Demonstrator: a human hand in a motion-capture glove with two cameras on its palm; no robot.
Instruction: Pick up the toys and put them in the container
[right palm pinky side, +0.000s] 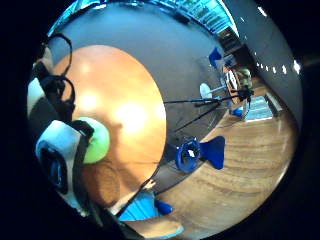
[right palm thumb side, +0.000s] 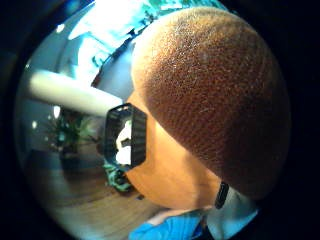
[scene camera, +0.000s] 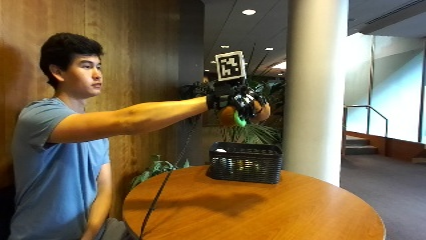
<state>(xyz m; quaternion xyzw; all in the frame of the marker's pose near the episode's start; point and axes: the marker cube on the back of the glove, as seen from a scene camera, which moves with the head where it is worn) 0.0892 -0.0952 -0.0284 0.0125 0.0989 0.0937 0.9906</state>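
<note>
No readable writing shows anywhere. The gloved right hand, fingers curled, grips a round, orange, knit-textured toy with a green part, held above the black lattice-walled basket on the round wooden table.

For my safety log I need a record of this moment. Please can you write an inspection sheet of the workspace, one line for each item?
Surface: round wooden table, bare apart from the basket.
Job's things: black mesh basket stands on the table near its far edge, something pale inside; an orange toy with a green part is held in the air above the basket.
Clutter: nothing seen.
Grip: gloved right hand, arm stretched out, fingers curled round the orange toy.
Cables: one dark cable hangs from the arm down past the table edge.
Surroundings: wood-panelled wall, white pillar behind the table, plants, blue chairs on the floor.
</note>
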